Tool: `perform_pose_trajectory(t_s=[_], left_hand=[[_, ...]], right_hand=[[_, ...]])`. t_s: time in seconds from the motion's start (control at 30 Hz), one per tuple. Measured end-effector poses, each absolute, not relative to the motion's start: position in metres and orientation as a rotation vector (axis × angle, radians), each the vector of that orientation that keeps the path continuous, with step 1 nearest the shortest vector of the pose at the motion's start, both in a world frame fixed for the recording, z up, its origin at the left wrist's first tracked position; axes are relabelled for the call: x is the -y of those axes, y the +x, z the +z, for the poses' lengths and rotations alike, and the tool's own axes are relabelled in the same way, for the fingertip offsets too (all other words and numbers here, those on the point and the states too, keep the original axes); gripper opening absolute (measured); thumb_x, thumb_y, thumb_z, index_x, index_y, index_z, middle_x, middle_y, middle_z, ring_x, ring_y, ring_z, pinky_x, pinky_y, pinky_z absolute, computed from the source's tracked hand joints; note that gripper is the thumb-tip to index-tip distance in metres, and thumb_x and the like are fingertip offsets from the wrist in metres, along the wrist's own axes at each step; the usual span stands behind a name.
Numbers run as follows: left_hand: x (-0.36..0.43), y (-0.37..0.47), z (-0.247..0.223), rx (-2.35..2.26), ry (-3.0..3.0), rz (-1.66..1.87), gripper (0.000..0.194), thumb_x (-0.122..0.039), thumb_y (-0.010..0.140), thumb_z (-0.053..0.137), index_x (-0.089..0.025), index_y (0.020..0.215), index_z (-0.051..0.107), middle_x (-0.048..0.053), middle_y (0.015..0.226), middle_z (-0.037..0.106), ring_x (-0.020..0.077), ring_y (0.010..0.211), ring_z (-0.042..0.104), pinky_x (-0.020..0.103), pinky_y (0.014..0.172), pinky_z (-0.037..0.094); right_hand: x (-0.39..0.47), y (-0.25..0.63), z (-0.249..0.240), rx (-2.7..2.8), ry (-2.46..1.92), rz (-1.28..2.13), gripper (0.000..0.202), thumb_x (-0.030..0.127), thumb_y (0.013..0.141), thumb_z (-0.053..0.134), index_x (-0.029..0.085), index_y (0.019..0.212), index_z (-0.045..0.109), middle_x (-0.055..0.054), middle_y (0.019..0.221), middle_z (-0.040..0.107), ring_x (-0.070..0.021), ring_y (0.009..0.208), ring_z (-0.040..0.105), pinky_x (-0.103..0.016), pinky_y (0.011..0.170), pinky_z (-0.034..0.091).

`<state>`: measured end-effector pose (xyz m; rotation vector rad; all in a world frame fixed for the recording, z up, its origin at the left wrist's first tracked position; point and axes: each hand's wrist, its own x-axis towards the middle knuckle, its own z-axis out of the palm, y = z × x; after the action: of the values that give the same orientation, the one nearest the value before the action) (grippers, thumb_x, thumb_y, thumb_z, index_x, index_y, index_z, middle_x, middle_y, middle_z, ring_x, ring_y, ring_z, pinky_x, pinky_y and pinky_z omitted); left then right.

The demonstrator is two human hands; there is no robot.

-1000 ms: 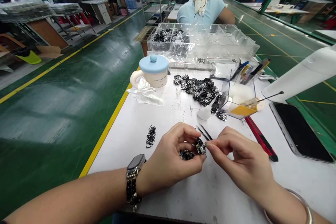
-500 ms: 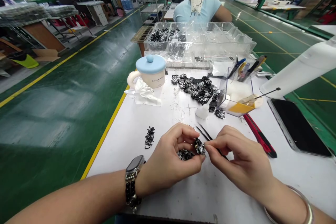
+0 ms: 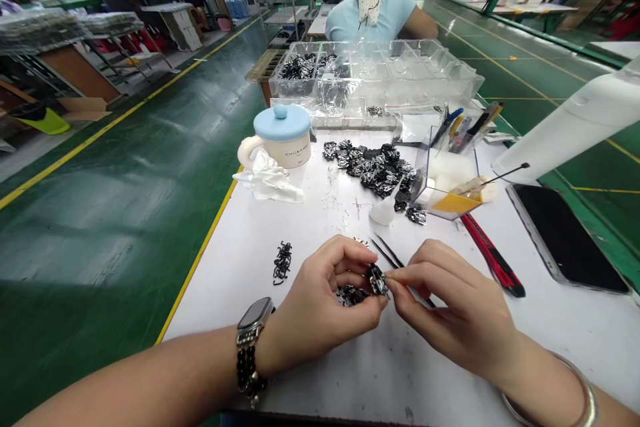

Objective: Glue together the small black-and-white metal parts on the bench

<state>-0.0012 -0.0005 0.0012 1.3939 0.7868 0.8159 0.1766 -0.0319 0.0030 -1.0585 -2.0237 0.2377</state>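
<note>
Between thumb and fingers, my left hand [image 3: 325,300] grips a small black and silver part [image 3: 378,279] above the white table [image 3: 325,380]. My right hand [image 3: 450,307] pinches at the right edge of that part, thumb against forefinger; whether it holds a separate tiny piece is hidden. Black tweezers [image 3: 387,250] extend from under my right fingers, tips apart. Beneath my left hand lies a small heap of dark parts [image 3: 351,295]. Thin black curved pieces [image 3: 283,263] are piled left of it.
Farther back are a large pile of black parts [image 3: 383,170], a small white bottle [image 3: 384,211], a lidded mug [image 3: 284,140], crumpled tissue [image 3: 270,178] and a clear pen box [image 3: 450,180]. A red cutter [image 3: 493,257] and phone [image 3: 565,237] lie right. A person [image 3: 373,13] sits ahead.
The whole view has shifted slightly. Both hands keep nearly the same pose around the small part.
</note>
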Motion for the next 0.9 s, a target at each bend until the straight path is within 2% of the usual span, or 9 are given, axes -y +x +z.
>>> perform_pose_trajectory(t_s=[0.4,0.57,0.9], left_hand=[[-0.001,-0.002,0.0,-0.803,1.376,0.772,0.029,-0.01,0.071,0.07,-0.013,0.097,0.059,0.003,0.094,0.058,0.0111,0.084,0.063,0.018,0.076,0.055],[-0.002,-0.001,-0.001,-0.799,1.349,0.742,0.03,-0.01,0.07,0.071,-0.013,0.098,0.059,0.004,0.094,0.059,0.0112,0.085,0.063,0.017,0.076,0.055],[-0.004,-0.002,-0.002,-0.795,1.318,0.648,0.031,-0.014,0.072,0.071,-0.014,0.101,0.059,0.004,0.093,0.062,0.0101,0.082,0.061,0.018,0.077,0.053]], right_hand=[[0.033,0.179,0.005,2.143,-1.072,0.202,0.013,0.005,0.085,0.054,0.015,0.093,0.055,-0.002,0.07,0.05,-0.0129,0.069,0.041,-0.026,0.06,0.038],[0.034,0.177,0.009,2.194,-1.111,0.112,0.012,0.003,0.082,0.055,0.014,0.087,0.053,-0.002,0.067,0.046,-0.0142,0.068,0.038,-0.028,0.059,0.036],[0.035,0.179,0.013,2.205,-1.123,0.174,0.011,0.004,0.083,0.054,0.015,0.083,0.052,-0.001,0.066,0.044,-0.0135,0.066,0.037,-0.027,0.058,0.034]])
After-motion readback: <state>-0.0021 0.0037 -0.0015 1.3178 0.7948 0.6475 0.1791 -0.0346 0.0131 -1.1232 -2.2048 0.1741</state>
